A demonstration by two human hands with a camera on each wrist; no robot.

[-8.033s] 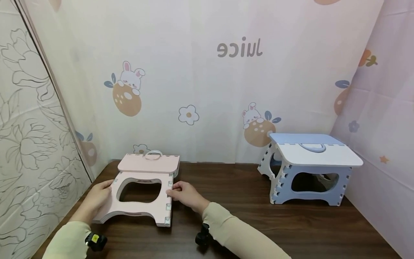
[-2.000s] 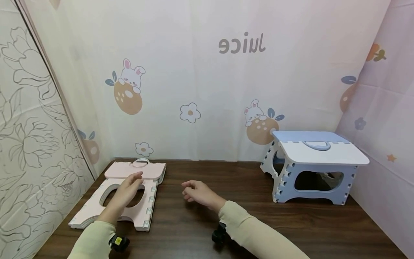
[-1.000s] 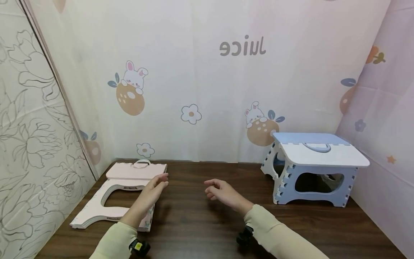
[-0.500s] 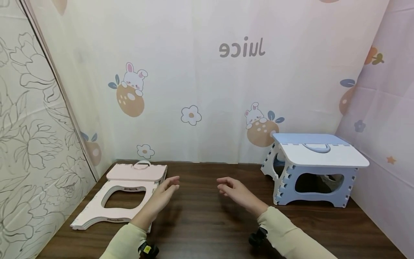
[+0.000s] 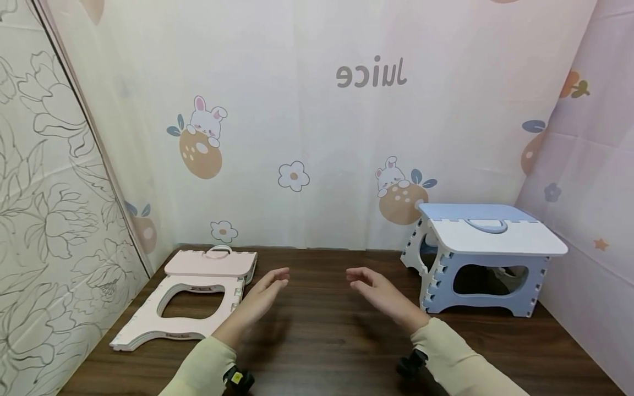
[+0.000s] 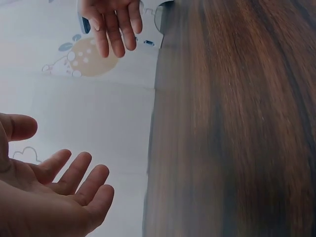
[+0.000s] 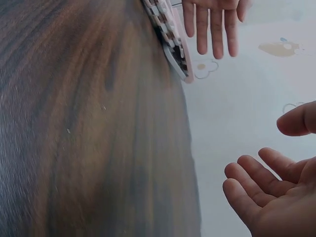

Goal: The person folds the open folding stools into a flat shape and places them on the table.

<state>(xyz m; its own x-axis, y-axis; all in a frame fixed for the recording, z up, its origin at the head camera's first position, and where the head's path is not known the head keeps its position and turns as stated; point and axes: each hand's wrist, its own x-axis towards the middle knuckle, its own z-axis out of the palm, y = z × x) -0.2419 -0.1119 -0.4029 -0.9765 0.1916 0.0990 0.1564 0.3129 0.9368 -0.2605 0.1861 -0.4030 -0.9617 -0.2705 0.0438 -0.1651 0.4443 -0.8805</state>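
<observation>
My left hand [image 5: 260, 300] hovers over the table just right of a pink folding stool [image 5: 218, 324], its fingers relaxed and holding nothing. The stool lies folded flat at the left, its carry handle [image 5: 219, 250] toward the back curtain. Facing the left hand across a gap, my right hand [image 5: 383, 294] is also relaxed and holds nothing. A blue and white folding stool [image 5: 487, 239] stands unfolded on its legs at the right, apart from the right hand. In the left wrist view the fingers [image 6: 81, 182] are spread slightly; the right wrist view shows similar loose fingers [image 7: 261, 180].
The dark wooden table [image 5: 317, 352] spreads beneath both hands. A printed curtain [image 5: 317, 121] rises along its back edge, and other curtains [image 5: 44, 220] close in the left and right sides. A wrist camera [image 5: 239, 379] sits on the left sleeve.
Earlier both hands held the pink folding stool's sides; the stool then shifted left and was let go. Since then both hands have moved right, away from it. The blue stool stays put.
</observation>
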